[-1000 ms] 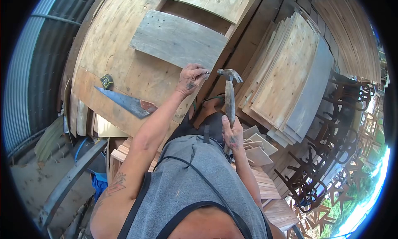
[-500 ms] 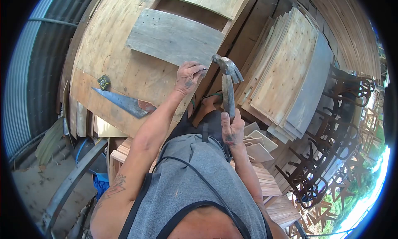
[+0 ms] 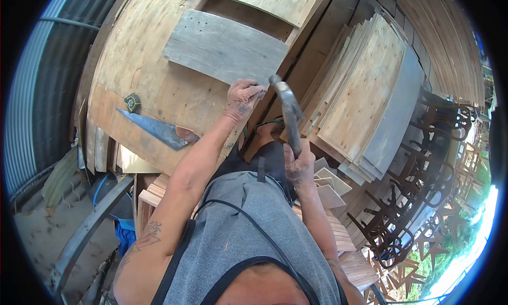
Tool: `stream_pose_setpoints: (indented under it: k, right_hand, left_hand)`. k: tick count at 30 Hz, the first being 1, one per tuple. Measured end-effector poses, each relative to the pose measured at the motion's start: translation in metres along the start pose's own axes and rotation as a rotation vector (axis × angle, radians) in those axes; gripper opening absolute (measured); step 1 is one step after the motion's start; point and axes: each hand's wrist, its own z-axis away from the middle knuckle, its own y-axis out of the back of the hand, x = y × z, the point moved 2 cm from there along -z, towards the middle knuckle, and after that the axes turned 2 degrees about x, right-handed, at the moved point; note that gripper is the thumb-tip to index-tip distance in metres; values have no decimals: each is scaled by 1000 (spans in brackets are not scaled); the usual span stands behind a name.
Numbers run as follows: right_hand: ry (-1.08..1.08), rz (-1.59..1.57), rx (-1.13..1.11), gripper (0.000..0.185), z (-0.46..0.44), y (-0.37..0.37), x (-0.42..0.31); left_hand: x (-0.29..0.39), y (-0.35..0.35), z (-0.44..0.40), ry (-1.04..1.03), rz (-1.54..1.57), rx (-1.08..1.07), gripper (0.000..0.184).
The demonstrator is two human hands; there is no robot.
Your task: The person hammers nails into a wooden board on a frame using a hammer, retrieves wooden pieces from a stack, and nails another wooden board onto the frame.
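My right hand (image 3: pixel 299 164) is wrapped round the handle of a claw hammer (image 3: pixel 288 109), whose head is slightly blurred and tilts toward my left hand. At the near right corner of a grey wooden board (image 3: pixel 225 45), my left hand (image 3: pixel 244 98) has its fingers pinched together. Whatever sits between those fingertips is too small to make out. The grey board lies on a plywood worktop (image 3: pixel 137 61). A handsaw (image 3: pixel 156 129) rests on the worktop to the left of my left forearm, with a tape measure (image 3: pixel 132 102) beside its blade tip.
To the right stands a stack of plywood sheets (image 3: pixel 365 88), with small wooden offcuts (image 3: pixel 330 186) near my right wrist. Dark ornate metal or wooden frames (image 3: pixel 418 178) line the far right. A metal rail (image 3: pixel 92 228) runs along the lower left.
The hammer head has swung down and left toward my left hand, its claw turning away. My left hand stays pinched at the board's corner.
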Motion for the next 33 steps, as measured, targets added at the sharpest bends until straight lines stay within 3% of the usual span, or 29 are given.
stream_pose_setpoints:
  k: [2,3,6,10,12,15,18,22,25,28,33]
  right_hand:
    - [-131,268,-128,50,-14,-14,28]
    - [-102,186,-69,50,-16,-16,33]
    - [-119,94,43,52,-14,-2,24]
    - [-150,-82,81,54,-6,3,30]
    - [-143,-45,57,54,-4,3,30]
    - [-140,7,21,55,1,0,36]
    - [-166,14,-22,55,7,-3,38]
    - [-176,14,-53,55,11,-5,40]
    - [-56,83,-44,52,12,-3,56]
    - [202,322,-20,50,6,9,60]
    - [481,625,-147,53,-22,15,81]
  left_hand:
    - [0,0,-2,-8,-9,-2,16]
    - [0,1,0,-10,-14,-10,16]
    - [-5,6,-3,-3,12,-216,41]
    - [19,20,-11,24,-338,-199,85]
    - [-1,10,-14,-16,-395,-273,103]
    - [-19,16,-20,-62,-508,-579,101]
    - [-30,17,-14,-270,-684,-546,99]
    - [-29,19,-16,-234,-655,-636,87]
    - [-29,22,-18,-264,-666,-669,82]
    - [-30,24,-20,-258,-637,-699,79]
    - [-33,23,-18,-266,-649,-692,79]
